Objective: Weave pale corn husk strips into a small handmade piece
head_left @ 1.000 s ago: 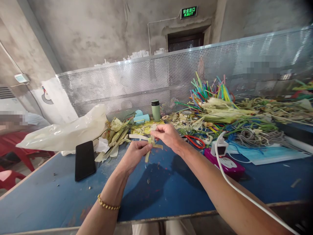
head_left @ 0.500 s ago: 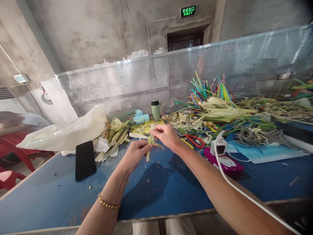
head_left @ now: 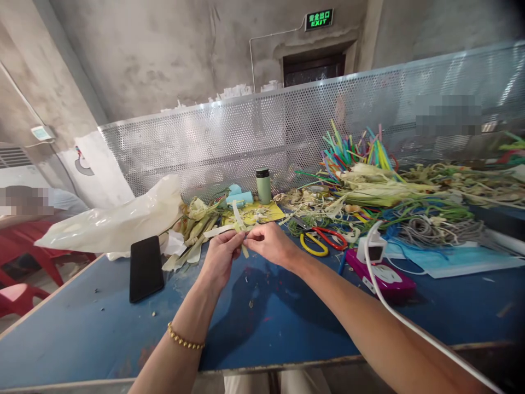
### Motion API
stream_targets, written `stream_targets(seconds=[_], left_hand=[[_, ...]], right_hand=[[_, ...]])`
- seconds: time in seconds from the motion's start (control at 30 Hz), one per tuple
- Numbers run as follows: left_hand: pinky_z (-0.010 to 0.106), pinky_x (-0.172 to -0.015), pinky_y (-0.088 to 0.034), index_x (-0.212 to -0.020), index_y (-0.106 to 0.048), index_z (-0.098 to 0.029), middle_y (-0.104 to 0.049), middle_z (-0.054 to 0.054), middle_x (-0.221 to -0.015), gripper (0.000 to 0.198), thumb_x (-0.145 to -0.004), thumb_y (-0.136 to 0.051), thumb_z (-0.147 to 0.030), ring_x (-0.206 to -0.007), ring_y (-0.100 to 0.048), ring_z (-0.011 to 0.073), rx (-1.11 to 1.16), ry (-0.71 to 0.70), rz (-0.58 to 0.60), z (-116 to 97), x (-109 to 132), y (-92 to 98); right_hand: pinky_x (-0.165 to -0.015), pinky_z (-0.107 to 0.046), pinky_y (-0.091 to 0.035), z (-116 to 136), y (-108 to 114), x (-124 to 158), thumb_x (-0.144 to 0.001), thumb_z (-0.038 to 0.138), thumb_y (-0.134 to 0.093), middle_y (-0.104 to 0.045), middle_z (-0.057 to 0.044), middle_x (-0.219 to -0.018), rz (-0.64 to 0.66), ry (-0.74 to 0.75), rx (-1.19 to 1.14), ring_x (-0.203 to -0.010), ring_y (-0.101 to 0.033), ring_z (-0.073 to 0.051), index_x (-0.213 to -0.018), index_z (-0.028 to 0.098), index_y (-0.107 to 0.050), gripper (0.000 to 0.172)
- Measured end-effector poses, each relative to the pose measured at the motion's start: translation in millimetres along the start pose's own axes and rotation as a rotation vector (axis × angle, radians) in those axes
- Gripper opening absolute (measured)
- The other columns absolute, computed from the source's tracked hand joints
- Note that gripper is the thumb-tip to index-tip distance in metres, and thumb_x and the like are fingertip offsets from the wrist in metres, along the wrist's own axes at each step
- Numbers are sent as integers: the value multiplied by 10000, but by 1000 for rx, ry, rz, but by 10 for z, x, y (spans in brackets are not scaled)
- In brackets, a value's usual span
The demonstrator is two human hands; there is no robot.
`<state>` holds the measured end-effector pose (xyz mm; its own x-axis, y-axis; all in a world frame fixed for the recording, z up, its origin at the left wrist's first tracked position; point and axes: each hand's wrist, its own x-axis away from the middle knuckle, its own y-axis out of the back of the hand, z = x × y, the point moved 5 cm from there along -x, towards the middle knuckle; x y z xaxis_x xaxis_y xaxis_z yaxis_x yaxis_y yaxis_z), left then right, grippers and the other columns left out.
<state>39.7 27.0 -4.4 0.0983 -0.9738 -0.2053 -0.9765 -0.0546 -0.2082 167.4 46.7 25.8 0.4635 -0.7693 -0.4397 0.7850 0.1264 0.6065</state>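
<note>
Pale corn husk strips [head_left: 238,218] cross one another between my hands, above the blue table [head_left: 287,334]. My left hand [head_left: 223,253] pinches them from the left, with a bead bracelet on its wrist. My right hand [head_left: 268,243] is closed at their right side, its fingertips touching or nearly touching the left ones; the part inside its pinch is mostly hidden. Scissors with red and yellow handles [head_left: 322,241] lie just right of my right hand. Behind my hands is a yellow sheet [head_left: 268,212] with scraps on it.
A black phone [head_left: 146,269] and a cream plastic bag [head_left: 117,219] lie left. A green bottle [head_left: 263,186] stands behind. To the right are a purple box [head_left: 385,273] with a white cable, a blue mask [head_left: 463,257], husks and colourful stems [head_left: 356,150]. A person sits far left.
Both hands have come together, the right one moving lower and the left slightly up. The husk strips have turned between them. More of the scissors shows now.
</note>
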Motion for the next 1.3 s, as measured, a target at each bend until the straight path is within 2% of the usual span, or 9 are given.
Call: stream_targets(seconds=[0.2,0.33,0.53,0.7,0.83,0.93,1.03,1.17,1.3], left_hand=[[233,-498,-236,-557,-597,-125,-436,-41,-513,329,-619,-812,-366,-499,-355,66,-13,-60,46,-24,1,-30],[235,-503,-252,-516,-566,-133,-425,-41,-487,374,-615,-819,-390,-496,-368,71,-9,-67,26,-22,-6,-21],[230,-509,-280,-634,-673,-103,-445,-39,-507,336,-614,-831,-399,-497,-367,62,64,-42,17,-46,2,-18],[220,-493,-268,-718,-727,-63,-460,-35,-530,398,-545,-870,-392,-493,-356,47,117,-30,-72,-70,-10,45],[224,-474,-232,-780,-752,-74,-473,-29,-549,429,-533,-870,-404,-487,-334,47,108,-8,-119,-67,-24,102],[236,-487,-226,-680,-736,-96,-458,-26,-552,368,-558,-849,-424,-509,-315,57,27,-23,-74,-94,-1,69],[252,-501,-205,-580,-696,-113,-405,-35,-519,353,-589,-817,-444,-524,-285,70,-150,-2,38,-85,48,-29],[257,-512,-189,-556,-666,-121,-412,-31,-519,307,-602,-780,-402,-535,-276,82,-354,1,86,-6,72,-78],[251,-512,-186,-472,-571,-134,-365,-37,-501,318,-645,-729,-349,-533,-269,85,-512,-103,110,16,40,-88]], right_hand=[[-505,-229,-269,-2,35,-10,-687,164,-562,-442,43,-491,-52,-68,-9,-507,-375,-85,-507,158,-526,184],[-506,-230,-274,20,45,-4,-675,164,-550,-460,39,-502,-41,-88,-11,-518,-386,-91,-515,164,-524,162],[-500,-231,-267,53,75,8,-655,153,-530,-462,37,-497,-23,-94,-23,-515,-391,-94,-519,164,-527,137],[-511,-226,-277,44,51,20,-660,133,-550,-485,36,-509,-17,-109,-6,-525,-413,-91,-538,156,-552,124],[-519,-231,-271,70,36,19,-750,191,-581,-499,31,-525,26,15,14,-527,-411,-86,-546,150,-560,209],[-533,-245,-278,91,193,4,-857,304,-559,-488,20,-543,-128,104,66,-535,-391,-92,-566,149,-562,329],[-604,-249,-344,139,335,9,-895,261,-535,-566,-13,-683,-257,224,90,-610,-457,-106,-712,143,-650,246],[-725,-267,-401,229,238,44,-845,188,-603,-596,-49,-853,-112,394,191,-765,-533,-139,-863,164,-711,112],[-776,-296,-394,241,126,71,-808,112,-602,-581,-66,-824,-53,408,373,-835,-529,-176,-783,156,-695,106]])
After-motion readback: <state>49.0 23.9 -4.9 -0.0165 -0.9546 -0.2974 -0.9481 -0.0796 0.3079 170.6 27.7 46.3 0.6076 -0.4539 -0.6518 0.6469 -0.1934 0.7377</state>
